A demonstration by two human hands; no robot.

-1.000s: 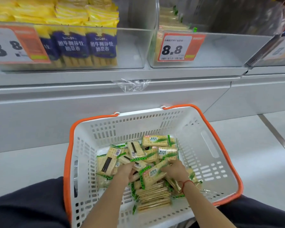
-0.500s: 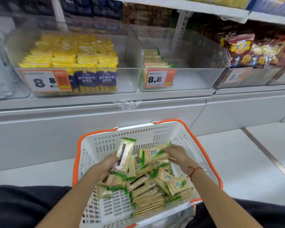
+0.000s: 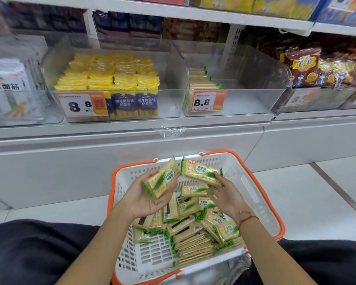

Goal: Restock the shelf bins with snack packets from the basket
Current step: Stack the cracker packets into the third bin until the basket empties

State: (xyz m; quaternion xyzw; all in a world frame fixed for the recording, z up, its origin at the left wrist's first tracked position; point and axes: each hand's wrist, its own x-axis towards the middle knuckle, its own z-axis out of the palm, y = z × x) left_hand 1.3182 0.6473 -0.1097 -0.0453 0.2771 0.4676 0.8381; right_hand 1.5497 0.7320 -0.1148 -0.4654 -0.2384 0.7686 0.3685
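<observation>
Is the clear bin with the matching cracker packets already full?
No, the clear bin holds only one short row of cracker packets at its left side, the remainder bare.

The grey shelf carries a row of clear bins. One bin holds yellow-and-blue packets in tight rows; the bin beside it holds only a short stack of cracker packets at its left side. Further bins hold white bags and red bags. On the pale floor stands the white, orange-rimmed basket.
</observation>
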